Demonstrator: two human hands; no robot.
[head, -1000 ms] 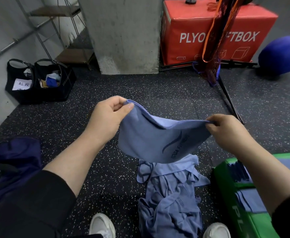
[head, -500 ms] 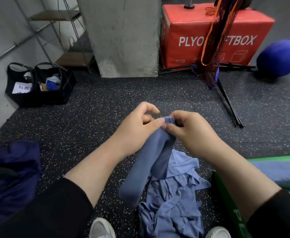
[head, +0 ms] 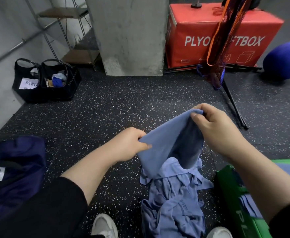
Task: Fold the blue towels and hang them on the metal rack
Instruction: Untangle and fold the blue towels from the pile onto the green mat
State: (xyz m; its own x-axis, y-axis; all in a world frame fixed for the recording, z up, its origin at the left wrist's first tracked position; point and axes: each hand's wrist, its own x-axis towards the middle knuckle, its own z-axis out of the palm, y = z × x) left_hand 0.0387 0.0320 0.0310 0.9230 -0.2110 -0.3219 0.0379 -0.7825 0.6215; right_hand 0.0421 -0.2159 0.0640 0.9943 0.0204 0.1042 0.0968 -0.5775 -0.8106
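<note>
Both hands up over the floor, one blue towel (head: 166, 145) stretched between them. Left hand (head: 128, 146) pinches the towel's lower left edge, fingers curled over the cloth. Right hand (head: 216, 129) sits higher and farther, thumb and fingers clamped on the top corner. The towel hangs doubled from that corner, its open fold facing the camera, its lower end reaching just above the pile of towels (head: 173, 203).

That pile lies crumpled on the floor close in, between two pale shoes (head: 104, 225), directly below the held towel. To the pile's right, a green box (head: 233, 200) with more blue cloth lying on top, partly hidden by the right forearm. Near left, a dark navy bag (head: 15, 169) with a white label.

Far left, against the wall, a black tote (head: 46, 81) with two open compartments, a white paper sign in one and mixed small items in the other. Behind it a wire-frame metal rack (head: 67, 31) with wooden shelves, well apart from the hands. A concrete pillar (head: 128, 35) stands at centre far. Right of it a red box (head: 223, 36) printed in white letters, partly screened by an orange-edged net (head: 226, 31) hanging from a black stand (head: 233, 107), whose leg runs across the floor just beyond the right hand. A blue ball (head: 285, 60) at far right.

Floor: black rubber (head: 106, 109) flecked white. Walls grey.
</note>
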